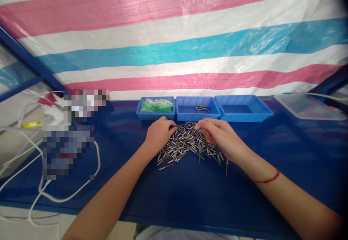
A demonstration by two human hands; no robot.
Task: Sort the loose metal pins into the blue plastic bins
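Observation:
A loose pile of thin metal pins that look like blind rivets (pixel 187 142) lies on the blue tabletop (pixel 174 189). At the pile's upper left edge is my left hand (pixel 159 133), its fingers bent and a small gap showing between thumb and fingertip. My right hand (pixel 220 136) is over the pile's upper right side, thumb and forefinger pinched together and the other fingers curled under. Whatever is in that pinch is too small to make out. Just behind the hands, a blue bin (pixel 197 116) has a few similar pins in it.
Left of that bin stands another blue bin (pixel 156 116) with green and clear plastic packets (pixel 156 106). A third blue bin (pixel 247 117) and a clear plastic lid (pixel 310 107) are at right. White cables (pixel 98 156) loop at left. A striped sheet (pixel 174 51) hangs behind.

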